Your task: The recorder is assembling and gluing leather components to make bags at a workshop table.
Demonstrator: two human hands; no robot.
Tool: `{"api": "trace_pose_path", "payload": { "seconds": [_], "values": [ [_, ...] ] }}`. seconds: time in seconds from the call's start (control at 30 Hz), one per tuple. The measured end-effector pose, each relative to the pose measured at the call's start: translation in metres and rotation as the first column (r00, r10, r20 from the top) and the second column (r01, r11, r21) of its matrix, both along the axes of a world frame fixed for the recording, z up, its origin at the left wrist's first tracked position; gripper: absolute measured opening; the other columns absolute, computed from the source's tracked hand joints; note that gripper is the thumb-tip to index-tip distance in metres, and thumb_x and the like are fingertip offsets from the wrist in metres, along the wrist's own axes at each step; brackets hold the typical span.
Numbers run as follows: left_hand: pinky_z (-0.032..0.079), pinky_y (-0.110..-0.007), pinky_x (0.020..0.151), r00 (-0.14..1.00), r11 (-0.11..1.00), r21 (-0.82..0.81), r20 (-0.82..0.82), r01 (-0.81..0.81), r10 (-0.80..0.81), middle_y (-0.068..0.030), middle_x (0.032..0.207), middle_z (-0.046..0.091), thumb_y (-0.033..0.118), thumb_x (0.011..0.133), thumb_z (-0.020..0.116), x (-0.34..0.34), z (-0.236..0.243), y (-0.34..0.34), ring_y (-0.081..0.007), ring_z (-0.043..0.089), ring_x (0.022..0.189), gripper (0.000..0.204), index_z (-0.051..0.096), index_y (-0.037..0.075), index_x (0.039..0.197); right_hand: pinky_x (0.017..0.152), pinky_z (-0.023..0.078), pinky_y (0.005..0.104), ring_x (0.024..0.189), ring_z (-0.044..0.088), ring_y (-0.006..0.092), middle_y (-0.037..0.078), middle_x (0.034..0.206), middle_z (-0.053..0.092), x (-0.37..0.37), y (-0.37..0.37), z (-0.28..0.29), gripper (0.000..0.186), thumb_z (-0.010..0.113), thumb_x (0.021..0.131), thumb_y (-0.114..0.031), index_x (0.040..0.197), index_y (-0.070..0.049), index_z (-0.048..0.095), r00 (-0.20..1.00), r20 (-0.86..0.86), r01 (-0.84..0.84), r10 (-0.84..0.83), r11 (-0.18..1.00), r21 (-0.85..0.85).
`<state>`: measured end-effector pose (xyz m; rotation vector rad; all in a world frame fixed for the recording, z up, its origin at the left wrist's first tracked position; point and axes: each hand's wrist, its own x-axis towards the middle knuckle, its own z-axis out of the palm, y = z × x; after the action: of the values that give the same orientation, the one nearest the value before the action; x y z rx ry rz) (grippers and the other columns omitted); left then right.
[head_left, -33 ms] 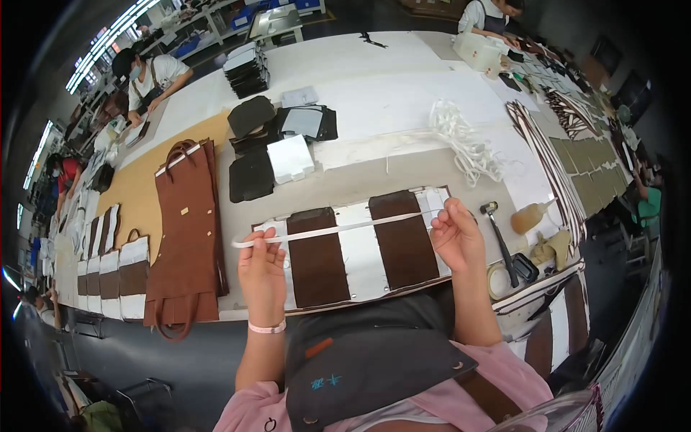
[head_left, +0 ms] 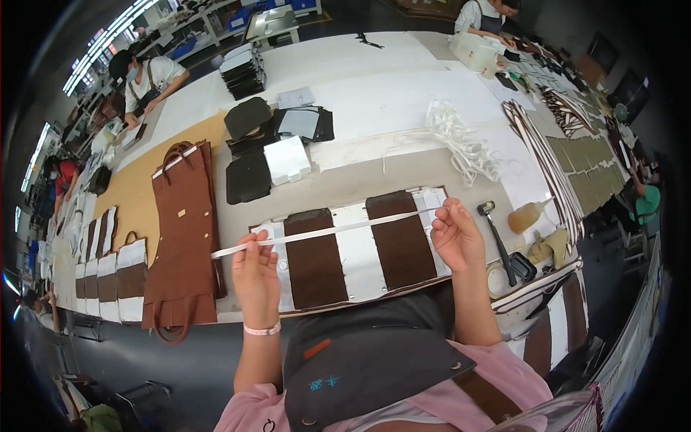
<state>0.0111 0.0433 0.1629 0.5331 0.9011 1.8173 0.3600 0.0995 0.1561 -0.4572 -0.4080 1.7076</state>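
Observation:
Between both hands stretches a narrow white strip (head_left: 338,228), nearly straight and slanting up to the right. My left hand (head_left: 255,270) pinches it near its left end, and a short tail sticks out past the fingers. At the other end, my right hand (head_left: 458,234) holds the strip between thumb and fingertips. Beneath the strip lies a flat bag panel (head_left: 356,259) with dark brown and white bands, at the table's near edge. A tangled heap of white strips (head_left: 461,140) rests beyond my right hand.
Brown leather bag pieces with handles (head_left: 180,230) lie to the left. Dark cut pieces (head_left: 248,176) are stacked beyond the panel. To the right are a hammer (head_left: 497,241), a glue bottle (head_left: 527,216) and a tape roll (head_left: 497,279). Other people work around the table.
A longer tail of the white strip now extends left past my left hand, and its end no longer curls. My left hand has shifted slightly left and down; my right hand stays put.

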Motion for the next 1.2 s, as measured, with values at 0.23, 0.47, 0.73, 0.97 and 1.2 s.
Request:
{"api": "trace_pose_path", "payload": {
  "seconds": [0.23,0.47,0.73,0.97,1.2],
  "values": [
    [0.048,-0.021,0.074,0.992,0.996,-0.046,-0.103,-0.073,0.068,-0.0038,0.102,0.066,0.015,0.100,0.060,-0.039,-0.011,-0.006,-0.0061,0.058,0.084,0.020,0.064,0.002,0.115,0.060,0.050,0.0262,0.068,0.067,0.0183,0.014,0.084,0.070,0.006,-0.008,0.003,0.015,0.063,0.097,-0.012,0.104,0.001,0.064,0.859,0.440,0.228,-0.263,0.965,0.132],
    [0.050,-0.019,0.071,0.976,0.983,-0.073,-0.149,-0.171,0.159,-0.0008,0.091,0.062,0.011,0.099,0.061,-0.079,-0.030,-0.007,-0.0053,0.057,0.077,0.019,0.063,-0.002,0.113,0.061,0.049,0.0247,0.066,0.065,0.0153,0.011,0.081,0.070,0.004,-0.004,0.003,0.014,0.067,0.095,-0.011,0.100,0.001,0.066,0.714,0.568,0.392,-0.410,0.906,0.161],
    [0.050,-0.019,0.070,0.938,0.960,-0.174,-0.308,-0.218,0.157,-0.0004,0.091,0.062,0.013,0.100,0.060,-0.098,-0.042,-0.009,-0.0064,0.058,0.077,0.017,0.064,0.000,0.110,0.062,0.049,0.0249,0.066,0.064,0.0150,0.009,0.079,0.068,0.008,0.002,-0.006,0.016,0.062,0.098,-0.016,0.100,0.000,0.065,0.622,0.653,0.403,-0.432,0.892,0.206],
    [0.051,-0.022,0.071,0.890,0.938,-0.296,-0.455,-0.180,0.027,-0.0022,0.087,0.065,0.017,0.100,0.060,-0.101,-0.085,0.020,-0.0090,0.061,0.077,0.019,0.066,0.000,0.104,0.064,0.049,0.0278,0.068,0.065,0.0164,0.009,0.081,0.069,0.033,0.035,-0.059,0.023,0.064,0.096,-0.021,0.092,0.000,0.071,0.274,0.920,0.329,-0.280,0.926,0.184],
    [0.051,-0.038,0.068,0.182,0.892,-0.356,-0.932,-0.279,-0.315,-0.0121,0.081,0.070,0.019,0.094,0.065,-0.101,-0.146,0.040,-0.0250,0.067,0.075,0.017,0.066,0.002,0.092,0.079,0.046,0.0426,0.088,0.059,0.0319,0.012,0.084,0.063,0.050,0.054,-0.144,0.014,0.077,0.078,-0.016,0.078,-0.005,0.069,-0.496,0.803,0.129,-0.332,0.886,0.446]
  ]
}}
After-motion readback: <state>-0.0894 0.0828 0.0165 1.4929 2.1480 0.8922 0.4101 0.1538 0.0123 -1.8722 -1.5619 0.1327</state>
